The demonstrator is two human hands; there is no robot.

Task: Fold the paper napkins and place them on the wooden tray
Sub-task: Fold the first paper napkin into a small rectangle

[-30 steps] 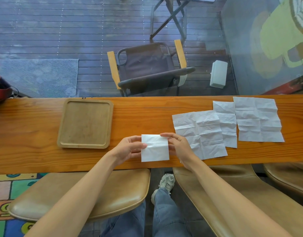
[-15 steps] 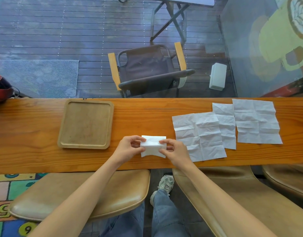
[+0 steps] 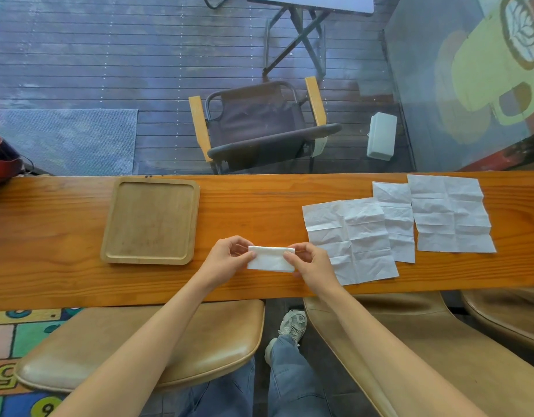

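A small white folded napkin (image 3: 270, 259) lies near the front of the wooden counter (image 3: 259, 206). My left hand (image 3: 226, 256) pinches its left end and my right hand (image 3: 309, 262) pinches its right end. The square wooden tray (image 3: 151, 224) sits to the left with nothing on it. Three unfolded, creased napkins lie to the right: the nearest one (image 3: 350, 239), a partly covered middle one (image 3: 396, 218) and the far one (image 3: 452, 213), each overlapping its neighbour.
Tan padded stools stand under the counter's near edge at the left (image 3: 145, 347) and right (image 3: 425, 341). A red helmet (image 3: 1, 158) rests at the counter's far left end. Beyond the glass stand a folding chair (image 3: 259, 127) and a white box (image 3: 381, 136).
The napkin went from a larger square to a narrow strip: both hands folded its near half over. My hands stay at its two ends.
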